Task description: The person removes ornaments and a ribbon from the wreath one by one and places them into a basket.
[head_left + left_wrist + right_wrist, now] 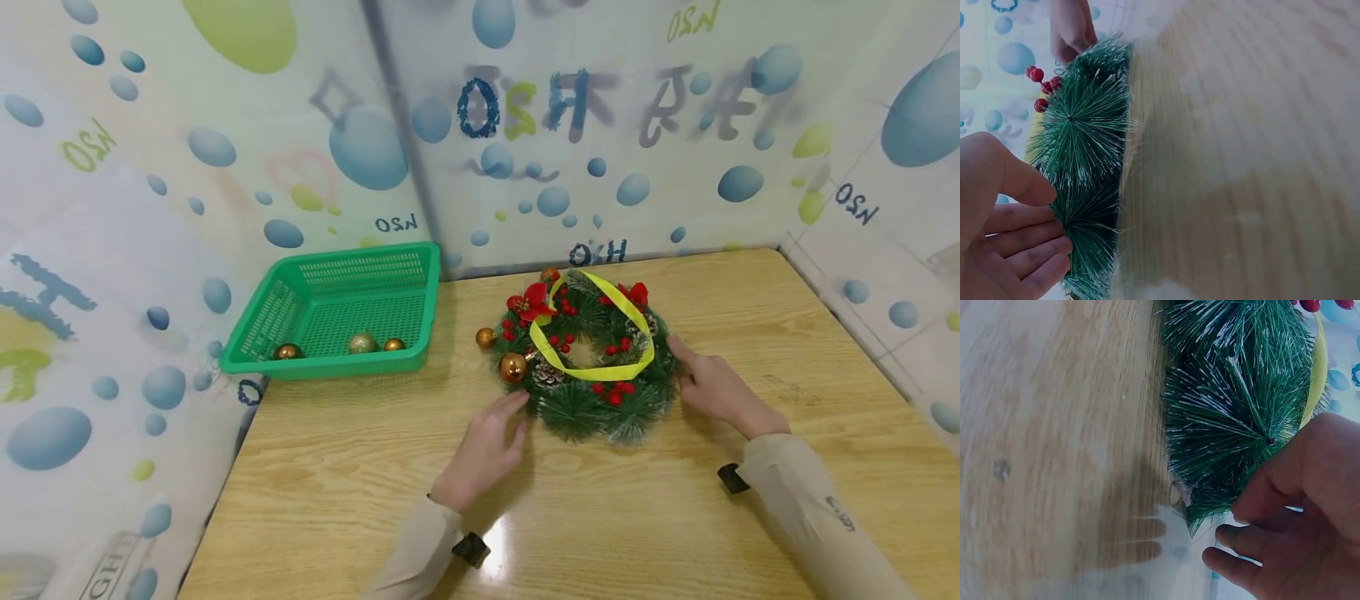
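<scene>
I see the round wreath [573,410], having no long axis, near the far edge of the tabletop [600,525]. The left hand [483,450], loosely extended, reaches its near-left rim; the right hand [717,388] is equally close at the right rim, whether grasping I cannot tell.

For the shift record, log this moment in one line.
left hand: at wreath's near-left edge | right hand: at its right edge | yellow ribbon: over wreath | green basket: holds baubles

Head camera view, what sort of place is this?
Perhaps a small indoor crafting or work booth: droplet-patterned wall coverings enclose the back and both sides of a wood-grain table, where a Christmas wreath lies between two hands.
</scene>
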The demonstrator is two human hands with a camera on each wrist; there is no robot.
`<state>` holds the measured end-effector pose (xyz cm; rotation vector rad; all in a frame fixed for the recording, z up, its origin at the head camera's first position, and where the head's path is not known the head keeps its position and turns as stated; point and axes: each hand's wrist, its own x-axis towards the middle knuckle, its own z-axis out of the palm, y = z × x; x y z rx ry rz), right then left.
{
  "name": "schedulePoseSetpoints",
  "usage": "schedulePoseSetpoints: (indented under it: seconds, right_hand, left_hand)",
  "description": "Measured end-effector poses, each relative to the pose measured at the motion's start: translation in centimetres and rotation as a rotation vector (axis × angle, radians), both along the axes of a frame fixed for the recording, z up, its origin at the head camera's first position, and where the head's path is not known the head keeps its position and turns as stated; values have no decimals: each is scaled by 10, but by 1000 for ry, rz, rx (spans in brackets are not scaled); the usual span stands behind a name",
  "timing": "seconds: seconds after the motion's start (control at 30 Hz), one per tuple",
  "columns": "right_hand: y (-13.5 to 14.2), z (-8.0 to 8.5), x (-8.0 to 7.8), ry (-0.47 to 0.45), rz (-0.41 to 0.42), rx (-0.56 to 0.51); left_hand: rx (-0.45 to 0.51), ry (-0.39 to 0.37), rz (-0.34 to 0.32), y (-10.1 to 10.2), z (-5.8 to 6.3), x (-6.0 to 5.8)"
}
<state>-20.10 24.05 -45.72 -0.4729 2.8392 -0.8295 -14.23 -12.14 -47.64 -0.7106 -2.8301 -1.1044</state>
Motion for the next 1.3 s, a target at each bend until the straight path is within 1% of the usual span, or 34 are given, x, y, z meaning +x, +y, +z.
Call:
schedulePoseSetpoints:
  seconds: [0.27, 0.5, 0.57, 0.73, 0.8, 0.9, 0.97, 1.03, 1.17, 1.27, 1.3]
  right_hand:
    - [5, -5, -9, 13, -9, -17]
    - [9, -7, -17, 44, -12, -21]
    - [9, -8, -19, 48, -18, -21]
    - [12, -9, -22, 28, -15, -41]
    - [13, -9, -21, 23, -8, -57]
    - [16, -6, -14, 22, -5, -72]
    - [17, -2, -4, 51, -6, -75]
    - [15, 2, 9, 73, -10, -69]
    - [5, 8, 33, 176, 20, -84]
    - [-5, 5, 43, 232, 47, -98]
    - [-7, 3, 44, 240, 47, -93]
  left_hand:
    - [6, 20, -13, 4, -2, 5]
    - [2, 3, -22, 10, -1, 10]
    - [-4, 9, -24, 12, 0, 11]
    - [-8, 31, -21, 14, -1, 13]
    - [0, 16, -24, 13, -2, 13]
    - [33, -45, -14, 8, 0, 12]
    - [63, -72, 16, 2, 2, 9]
    - [101, -90, 48, -6, 6, 4]
    - [163, -15, 119, -18, 11, -11]
    - [189, 1, 169, -17, 15, -20]
    - [192, -9, 183, -15, 16, -22]
